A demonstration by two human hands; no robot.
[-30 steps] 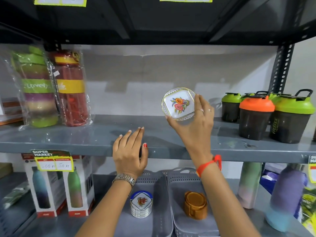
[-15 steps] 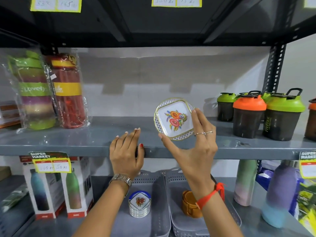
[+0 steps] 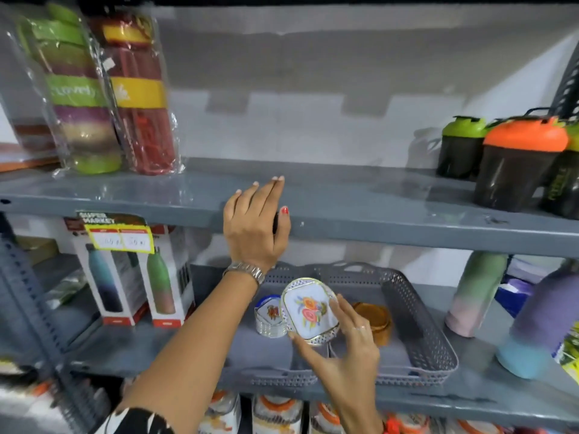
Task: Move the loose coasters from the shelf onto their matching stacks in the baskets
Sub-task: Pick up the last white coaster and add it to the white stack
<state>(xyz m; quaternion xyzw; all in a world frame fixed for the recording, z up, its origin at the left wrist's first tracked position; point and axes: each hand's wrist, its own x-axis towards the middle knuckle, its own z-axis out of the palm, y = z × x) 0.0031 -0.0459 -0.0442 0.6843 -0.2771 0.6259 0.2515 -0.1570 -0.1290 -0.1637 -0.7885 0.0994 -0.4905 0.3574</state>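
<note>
My right hand [image 3: 347, 349] holds a white floral coaster [image 3: 310, 310] by its rim, tilted, above the two grey baskets on the lower shelf. Just left of it, in the left basket [image 3: 275, 380], stands a stack of matching floral coasters [image 3: 270, 316]. A stack of brown coasters [image 3: 374, 321] sits in the right basket [image 3: 435, 343], partly behind my fingers. My left hand [image 3: 255, 223] rests flat on the front edge of the upper grey shelf [image 3: 391, 214], fingers apart, holding nothing.
Wrapped bottles [image 3: 94, 92] stand at the upper shelf's left, green and orange lidded shakers [image 3: 520, 161] at its right. Boxed bottles [image 3: 134, 277] sit left of the baskets, pastel bottles [image 3: 476, 292] to the right. A price tag [image 3: 119, 239] hangs from the shelf edge.
My right hand has brought the floral coaster down from above the upper shelf to just over the baskets. The view tilted downward. My left hand stayed on the shelf edge.
</note>
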